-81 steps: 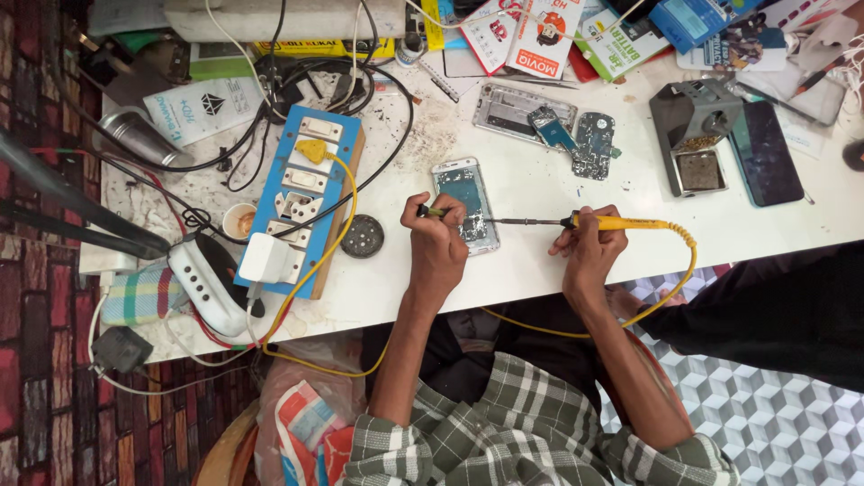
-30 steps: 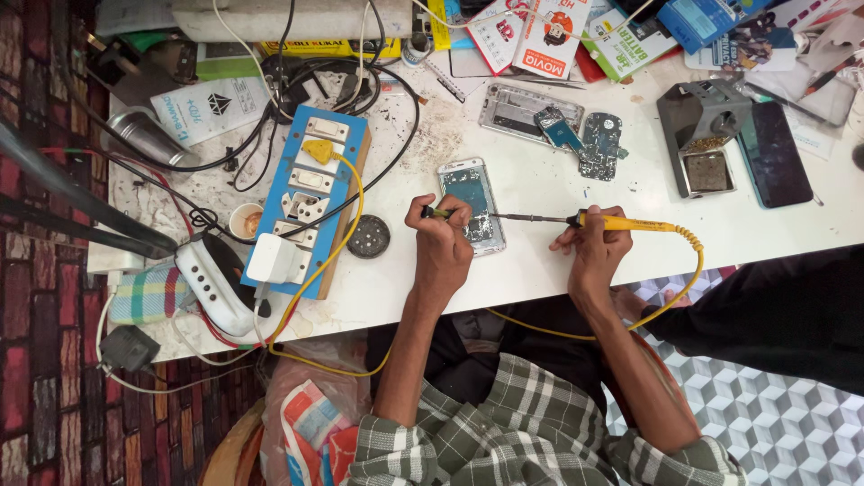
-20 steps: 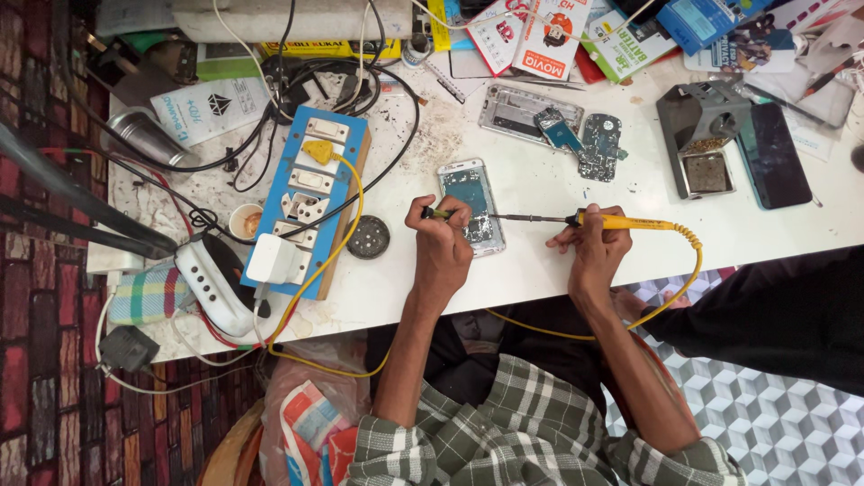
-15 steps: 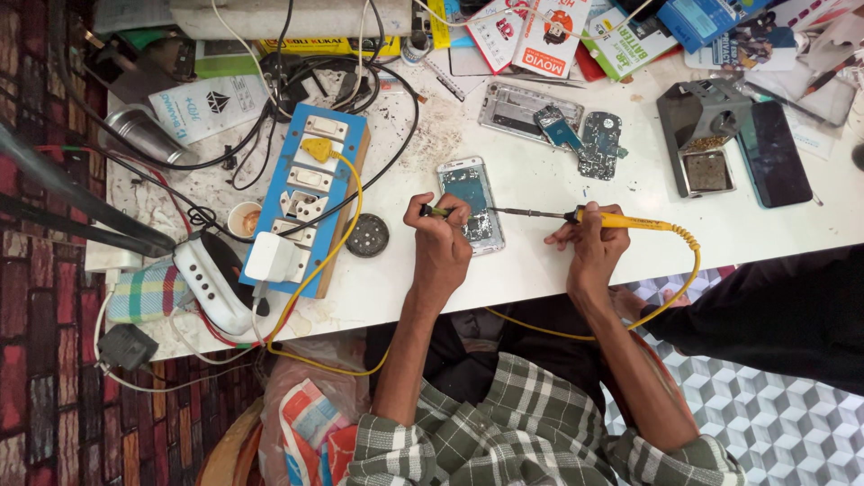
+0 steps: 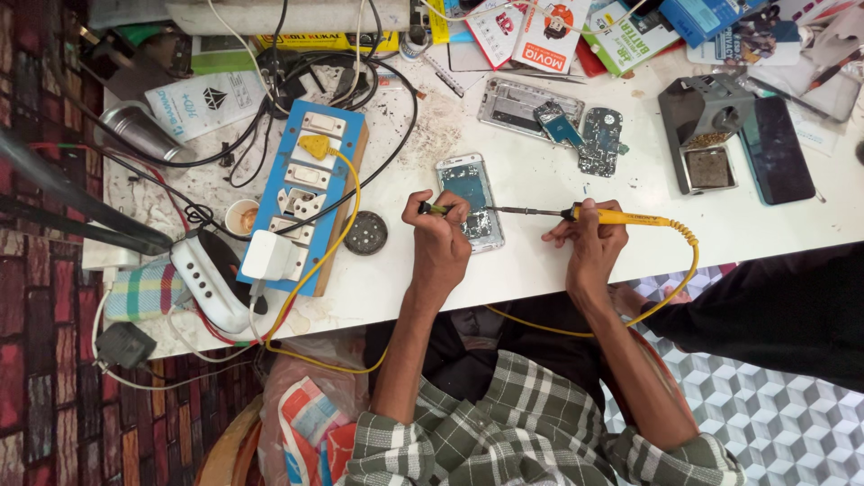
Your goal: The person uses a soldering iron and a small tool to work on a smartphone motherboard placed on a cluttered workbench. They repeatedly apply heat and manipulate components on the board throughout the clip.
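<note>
Gripping a yellow-handled soldering iron (image 5: 621, 217), the right hand (image 5: 589, 245) has its fingers clamped on the handle, tip reaching toward an opened phone (image 5: 472, 200) lying on the white surface (image 5: 540, 270). The left hand (image 5: 441, 243), fingers pinched shut on a small tool (image 5: 430, 208), rests beside the phone.

an opened smartphone (image 5: 472, 199) is lying flat on the white worktable, its long side running away from the person, its back cover off and blue and silvery insides showing; its near end is sitting partly under the fingers holding it. a soldering iron (image 5: 594, 215) with a yellow handle is lying nearly level above the table, its thin dark metal shaft pointing left and its tip reaching the phone's right edge, a yellow cord trailing from its right end off the table's front.
</note>
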